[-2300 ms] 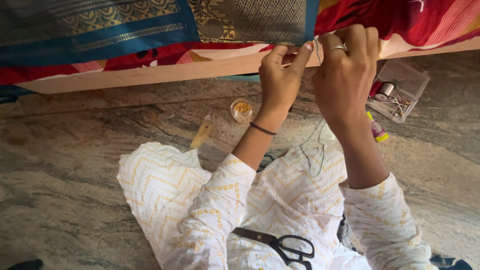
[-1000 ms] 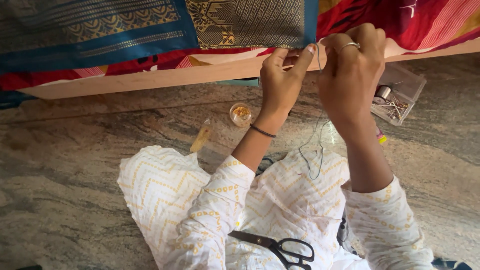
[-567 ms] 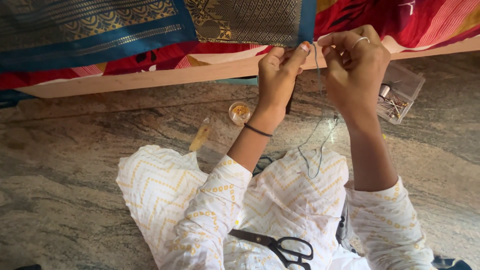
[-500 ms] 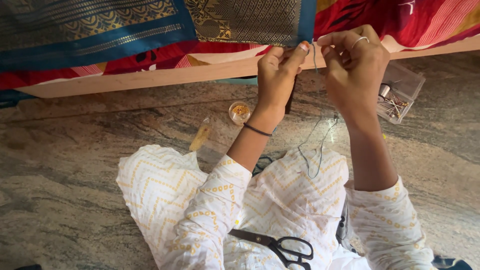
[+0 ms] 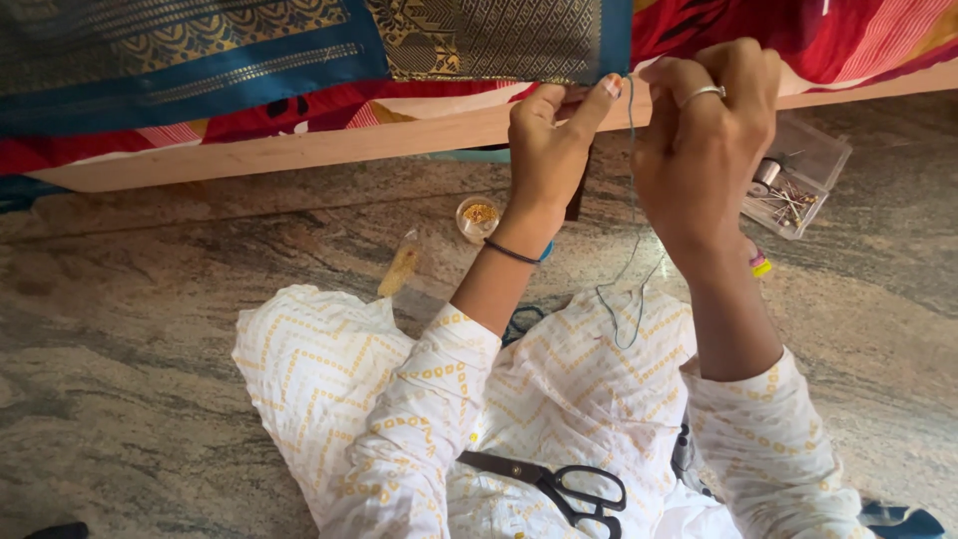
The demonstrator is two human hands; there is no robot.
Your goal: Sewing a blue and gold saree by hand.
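— What's on the floor to the left?

— A small round dish of gold beads [image 5: 480, 215], a little packet [image 5: 400, 270] beside it.

— And the hands?

— The left hand [image 5: 547, 150] pinches the hem of the dark patterned cloth [image 5: 489, 38] at the wooden frame's [image 5: 299, 150] edge. The right hand [image 5: 705, 140], ringed, has fingers pressed together on a blue thread [image 5: 631, 180] hanging down to the lap.

— Scissors?

— Black scissors [image 5: 559, 487] on the lap; a clear box [image 5: 798, 180] far right.

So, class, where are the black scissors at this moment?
In the head view, the scissors lie on the person's lap at the bottom centre, on the white patterned clothing, below both raised hands.
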